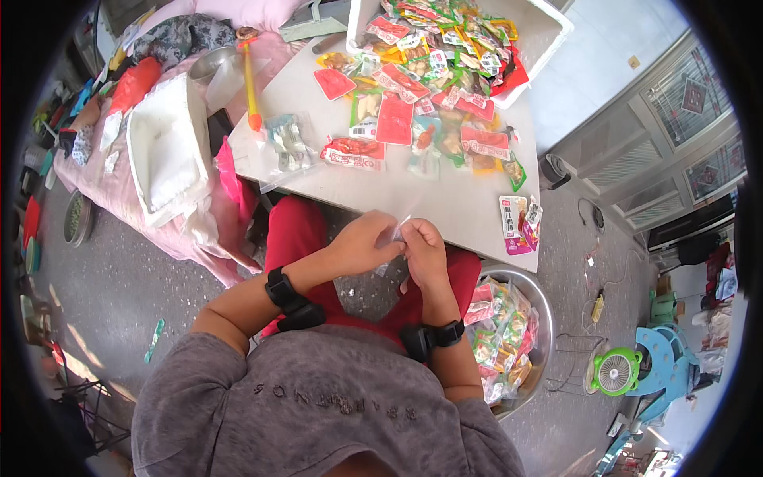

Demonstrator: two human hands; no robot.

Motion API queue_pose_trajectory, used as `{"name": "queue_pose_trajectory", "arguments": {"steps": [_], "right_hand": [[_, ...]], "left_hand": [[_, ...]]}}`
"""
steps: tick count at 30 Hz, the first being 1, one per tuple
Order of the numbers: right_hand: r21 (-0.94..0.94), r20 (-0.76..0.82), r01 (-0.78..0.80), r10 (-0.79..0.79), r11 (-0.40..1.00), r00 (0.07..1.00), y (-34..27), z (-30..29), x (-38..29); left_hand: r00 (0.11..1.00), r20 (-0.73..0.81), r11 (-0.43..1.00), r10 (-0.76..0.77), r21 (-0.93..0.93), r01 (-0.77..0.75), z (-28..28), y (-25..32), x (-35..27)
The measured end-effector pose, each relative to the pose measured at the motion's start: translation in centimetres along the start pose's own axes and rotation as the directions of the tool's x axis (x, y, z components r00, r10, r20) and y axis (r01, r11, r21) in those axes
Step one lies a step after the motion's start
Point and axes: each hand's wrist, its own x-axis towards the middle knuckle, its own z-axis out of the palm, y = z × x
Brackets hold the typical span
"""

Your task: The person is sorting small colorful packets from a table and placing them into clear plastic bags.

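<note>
Both my hands meet at the table's front edge, above my lap. Between them is a clear plastic bag (410,206), thin and hard to make out. My left hand (368,239) curls around its side, thumb pointing right. My right hand (425,245) pinches it with thumb and forefinger. Just beyond, on the white table (357,192), lie several small sealed food packets, among them a red one (394,119) and a red-and-white one (354,153). A clear bag of flat packets (290,145) rests on the left part of the table.
A white foam box (551,27) tipped with packets stands at the back. A metal basin (545,334) of bagged packets sits by my right leg. Another foam box (170,149) lies on the pink cloth (107,173) at left. Purple-and-white packets (517,223) lie near the right corner.
</note>
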Motion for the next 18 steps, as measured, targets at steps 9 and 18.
{"name": "queue_pose_trajectory", "arguments": {"steps": [9,18], "right_hand": [[-0.526,0.080,0.304,-0.310,0.795,0.948,0.0,0.1,-0.2],[-0.352,0.008,0.172,-0.181,0.920,0.983,-1.3,1.1,-0.7]], "left_hand": [[1.000,0.022,0.997,-0.022,0.077,0.021,-0.1,0.4,-0.4],[0.961,0.141,0.756,-0.236,-0.595,0.273,-0.1,-0.8,-0.6]]}}
